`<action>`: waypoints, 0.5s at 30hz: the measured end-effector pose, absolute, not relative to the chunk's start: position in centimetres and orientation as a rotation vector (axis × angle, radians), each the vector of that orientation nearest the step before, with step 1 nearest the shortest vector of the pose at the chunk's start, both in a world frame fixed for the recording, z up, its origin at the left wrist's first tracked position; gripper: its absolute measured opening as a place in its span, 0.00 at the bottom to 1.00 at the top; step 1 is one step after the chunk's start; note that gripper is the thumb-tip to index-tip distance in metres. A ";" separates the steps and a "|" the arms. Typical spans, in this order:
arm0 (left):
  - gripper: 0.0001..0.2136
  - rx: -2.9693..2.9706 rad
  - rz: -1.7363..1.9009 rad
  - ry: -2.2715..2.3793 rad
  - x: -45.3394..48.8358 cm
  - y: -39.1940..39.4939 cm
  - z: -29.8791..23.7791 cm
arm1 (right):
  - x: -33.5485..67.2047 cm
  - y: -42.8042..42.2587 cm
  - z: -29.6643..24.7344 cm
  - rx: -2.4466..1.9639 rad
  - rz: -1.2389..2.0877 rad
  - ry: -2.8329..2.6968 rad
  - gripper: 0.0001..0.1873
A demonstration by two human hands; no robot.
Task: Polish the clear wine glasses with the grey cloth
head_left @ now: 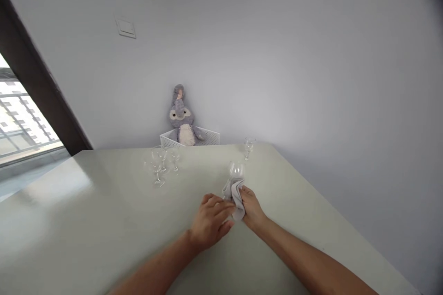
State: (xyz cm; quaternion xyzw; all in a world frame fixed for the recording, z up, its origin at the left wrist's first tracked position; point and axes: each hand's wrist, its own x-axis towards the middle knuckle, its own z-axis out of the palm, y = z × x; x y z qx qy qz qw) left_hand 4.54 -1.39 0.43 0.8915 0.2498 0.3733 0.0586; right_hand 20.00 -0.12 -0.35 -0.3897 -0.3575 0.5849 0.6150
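My right hand [252, 207] is closed round a pale grey cloth [237, 199], which is bunched against the lower part of a clear wine glass [236, 169]. The glass's bowl shows above the cloth; its stem and foot are mostly hidden. My left hand [211, 221] is just left of the cloth, its fingers stretched toward it and the thumb apart. The fingertips reach the cloth's near side, and no object shows in that hand. Beyond the cloth, toward the table's far right corner, stands a small clear stemmed glass [249, 147].
Several clear stemmed glasses [159, 166] stand grouped at the far left of the pale table [138, 226]. Behind the far edge, a grey plush toy [186, 133] sits in a white perforated basket [212, 138] against the wall. A dark-framed opening [38, 64] is at left.
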 end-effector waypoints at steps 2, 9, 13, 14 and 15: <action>0.14 2.322 1.344 0.928 4.6 -0.7 0.0 | 20.5 0.1 -0.2 -1.014 1.225 -1.059 0.10; 0.33 1.165 1.171 0.591 3.6 0.8 1.1 | 19.4 -1.6 -0.6 -1.146 1.351 -1.592 0.03; 0.30 1.022 1.149 0.476 3.6 0.0 2.3 | 18.8 -2.6 -0.4 -0.752 2.123 -1.192 0.12; 0.30 0.990 1.163 0.446 3.7 -0.1 2.5 | 18.8 -2.7 -0.3 -0.675 2.284 -1.120 0.15; 0.30 0.968 1.177 0.432 3.8 -0.3 2.6 | 18.9 -2.7 -0.2 -0.632 2.415 -1.071 0.18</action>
